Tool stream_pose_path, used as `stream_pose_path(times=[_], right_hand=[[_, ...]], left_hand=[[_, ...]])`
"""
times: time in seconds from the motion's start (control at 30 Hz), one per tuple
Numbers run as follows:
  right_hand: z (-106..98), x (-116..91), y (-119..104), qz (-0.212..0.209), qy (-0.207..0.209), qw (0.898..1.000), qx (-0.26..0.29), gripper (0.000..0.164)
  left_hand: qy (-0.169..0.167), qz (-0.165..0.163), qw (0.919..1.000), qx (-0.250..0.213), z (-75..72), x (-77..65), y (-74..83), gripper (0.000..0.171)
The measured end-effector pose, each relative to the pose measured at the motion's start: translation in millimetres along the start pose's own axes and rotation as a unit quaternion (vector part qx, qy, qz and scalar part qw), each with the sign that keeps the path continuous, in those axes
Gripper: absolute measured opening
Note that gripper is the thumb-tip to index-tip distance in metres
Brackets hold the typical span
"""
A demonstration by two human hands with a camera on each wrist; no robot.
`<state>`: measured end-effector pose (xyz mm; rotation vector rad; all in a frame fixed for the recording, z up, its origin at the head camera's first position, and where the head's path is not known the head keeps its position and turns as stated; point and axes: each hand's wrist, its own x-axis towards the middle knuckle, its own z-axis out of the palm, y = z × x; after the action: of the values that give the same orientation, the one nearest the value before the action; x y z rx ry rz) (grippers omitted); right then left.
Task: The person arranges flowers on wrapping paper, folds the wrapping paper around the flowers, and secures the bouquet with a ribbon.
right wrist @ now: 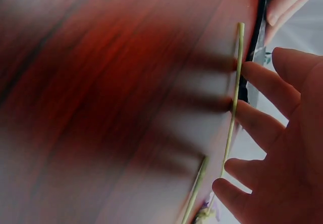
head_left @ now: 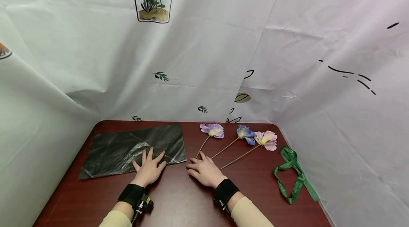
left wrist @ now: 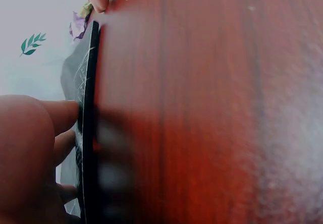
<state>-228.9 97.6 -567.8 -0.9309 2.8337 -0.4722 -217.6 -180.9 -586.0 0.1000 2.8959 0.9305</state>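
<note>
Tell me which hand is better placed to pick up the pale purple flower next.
Probably the right hand: it rests at the stem of the pale purple flower. The left hand is spread on the black sheet, farther from that stem.

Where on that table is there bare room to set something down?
The table looks bare between the left hand and right hand, on the near side of the black sheet, and between the pink flower's stem and green ribbon. It's crowded where the left hand rests on the sheet and the right hand touches the purple flower's stem.
</note>
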Motion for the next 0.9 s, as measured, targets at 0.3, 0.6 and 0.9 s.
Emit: stream_pose_path(times=[0.3, 0.6, 0.9], right_hand=[[-5, -4, 7, 0.028, 0.01, 0.999, -0.014, 0.036], [-4, 5, 6, 0.014, 0.043, 0.999, -0.026, 0.031], [-2, 12, -5, 0.05, 0.044, 0.997, -0.031, 0.03]], left_hand=[[-0.008, 0.026, 0.9994, -0.023, -7.5, 2.2, -0.9, 0.039], [0.042, 0.066, 0.9964, 0.034, -5.5, 5.6, 12.0, 0.024], [0.032, 0.026, 0.9991, 0.001, 40.6, 26.9, 69.0, 0.092]])
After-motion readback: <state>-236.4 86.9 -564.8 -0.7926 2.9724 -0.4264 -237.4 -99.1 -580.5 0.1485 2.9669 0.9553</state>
